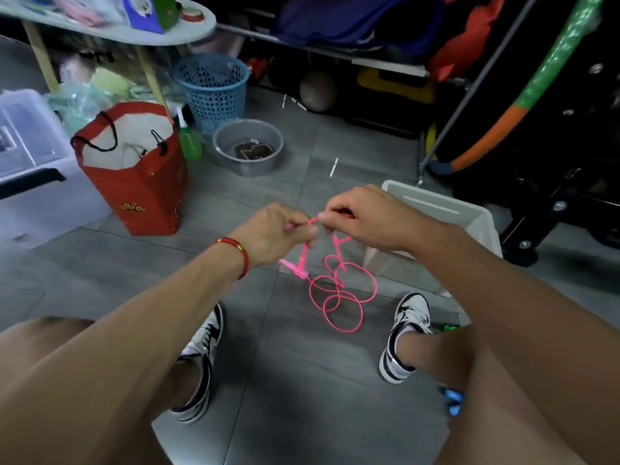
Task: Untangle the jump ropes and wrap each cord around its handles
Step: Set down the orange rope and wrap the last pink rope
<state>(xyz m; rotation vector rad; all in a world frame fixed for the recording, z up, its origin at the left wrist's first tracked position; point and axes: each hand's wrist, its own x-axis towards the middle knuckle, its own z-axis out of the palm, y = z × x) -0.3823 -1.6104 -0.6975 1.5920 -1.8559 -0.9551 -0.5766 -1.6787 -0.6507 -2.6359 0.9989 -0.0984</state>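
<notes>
Pink jump rope pinched between both hands at frame centre, its loose coils hanging straight below.

The pink cord [339, 290] drops from the grip into tangled loops near the grey floor; one pink handle [295, 268] dangles just under the left hand [278, 233], which pinches the cord, as does the right hand [362, 218]. White bin [469, 213] sits right; red bag [141, 182] left.

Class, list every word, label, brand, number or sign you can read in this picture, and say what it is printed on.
No text can be read.
Red bag: a small gold mark low on its front, a pattern, no letters legible.
Blue carton on the table: a printed picture, blurred.
Clear storage box: a dark label, blurred.
</notes>
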